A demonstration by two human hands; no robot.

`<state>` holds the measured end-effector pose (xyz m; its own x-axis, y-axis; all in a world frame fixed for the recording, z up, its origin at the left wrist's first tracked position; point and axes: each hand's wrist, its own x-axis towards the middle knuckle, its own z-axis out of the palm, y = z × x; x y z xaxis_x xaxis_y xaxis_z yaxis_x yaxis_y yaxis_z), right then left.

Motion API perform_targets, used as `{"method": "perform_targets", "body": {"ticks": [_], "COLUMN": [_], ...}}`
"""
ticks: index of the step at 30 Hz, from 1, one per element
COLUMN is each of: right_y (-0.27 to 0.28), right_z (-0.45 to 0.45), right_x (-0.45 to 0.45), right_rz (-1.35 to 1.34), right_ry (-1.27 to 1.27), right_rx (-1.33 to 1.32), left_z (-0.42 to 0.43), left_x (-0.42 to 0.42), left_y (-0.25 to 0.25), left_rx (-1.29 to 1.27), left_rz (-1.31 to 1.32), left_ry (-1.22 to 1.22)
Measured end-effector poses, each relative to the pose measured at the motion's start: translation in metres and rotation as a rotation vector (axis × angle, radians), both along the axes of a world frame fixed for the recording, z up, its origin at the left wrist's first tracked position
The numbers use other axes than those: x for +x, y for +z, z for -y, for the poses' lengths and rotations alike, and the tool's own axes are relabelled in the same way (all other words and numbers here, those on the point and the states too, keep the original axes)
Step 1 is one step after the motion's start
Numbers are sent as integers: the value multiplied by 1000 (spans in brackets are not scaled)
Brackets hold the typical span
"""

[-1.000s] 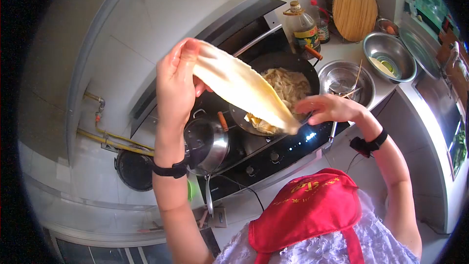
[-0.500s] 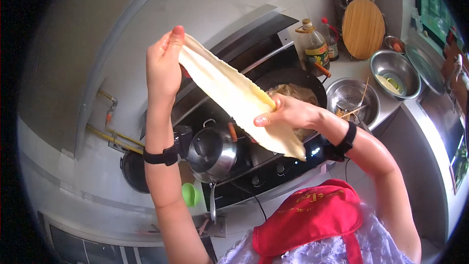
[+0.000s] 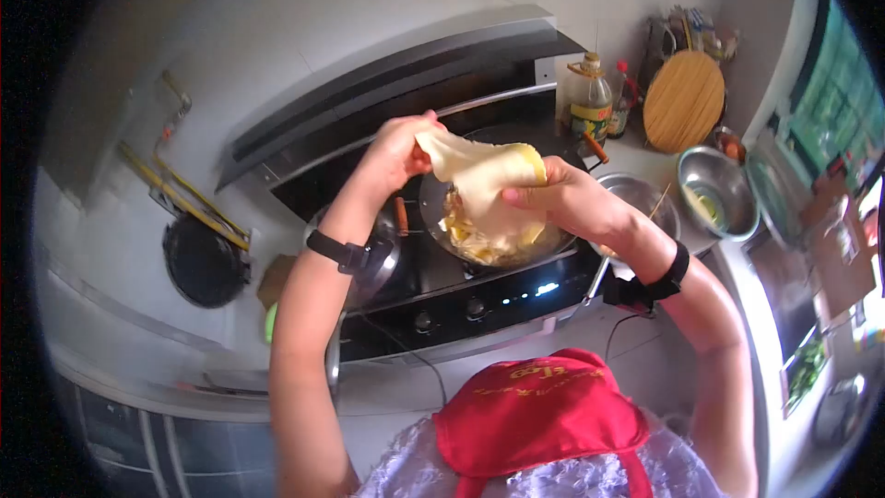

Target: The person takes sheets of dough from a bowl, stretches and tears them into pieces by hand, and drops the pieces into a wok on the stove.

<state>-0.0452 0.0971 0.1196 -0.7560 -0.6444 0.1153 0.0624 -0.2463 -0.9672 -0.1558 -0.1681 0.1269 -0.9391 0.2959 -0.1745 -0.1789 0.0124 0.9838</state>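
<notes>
A thin, pale yellow sheet of dough (image 3: 489, 175) hangs between my two hands above the wok. My left hand (image 3: 398, 153) pinches its left end. My right hand (image 3: 567, 192) grips the right edge, thumb on the near face. Below the sheet, the wok (image 3: 433, 219) holds a chunky yellow and brown food (image 3: 468, 242). The dough's lower part hangs down over this food; whether it touches cannot be told. The far side of the wok is partly hidden behind the sheet and my hands.
A steel pot (image 3: 376, 263) stands on the left of the black stove (image 3: 387, 323), partly behind my left forearm. To the right are an oil bottle (image 3: 591, 106), a sauce bottle (image 3: 619, 112), a round wooden board (image 3: 683, 101) and metal bowls (image 3: 728, 180). A black pan (image 3: 205, 260) hangs left.
Both hands have come closer together, the left moving right and down. The dough, stretched long and slanting before, now sags in a shorter span over the wok.
</notes>
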Motion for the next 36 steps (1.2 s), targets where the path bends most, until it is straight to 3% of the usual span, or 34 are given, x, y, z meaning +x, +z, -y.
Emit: {"method": "perform_targets", "body": {"ticks": [3,5,7,8,9,11,14,21,25,26,29,36], "right_y": [17,17,22,30,33,34,38,21,-4,-5,-5,21], "right_z": [6,8,12,15,17,23,32,39,48,52,53,47], "right_x": [-7,-19,-23,-19,-20,-21,-21,-10,8,14,21,41], "right_rz": [134,179,225,224,219,218,202,230,364,329,242,144], "right_ry": [-49,-65,-82,-109,-115,-128,-73,4,41,41,84,140], "right_rx": [-71,-77,-104,-79,-59,-27,21,145,154,170,156,113], "left_z": [-8,-19,-19,-18,-20,-27,-34,-29,-35,-33,-20,-12], "left_x": [15,52,71,72,87,87,75,79,73,70,90,84], "left_y": [-29,-8,-1,-5,6,-7,-19,-26,-56,-63,-48,-90], "left_rx": [161,280,169,90,93,-310,-147,-7,163,202,-250,-191], "left_rz": [156,139,-145,-429,-445,-1062,-1131,-721,-751,-580,-1034,-1054], "left_ry": [-150,-72,-82,-157,-218,-23,34,-356,-350,-372,-307,-189]}}
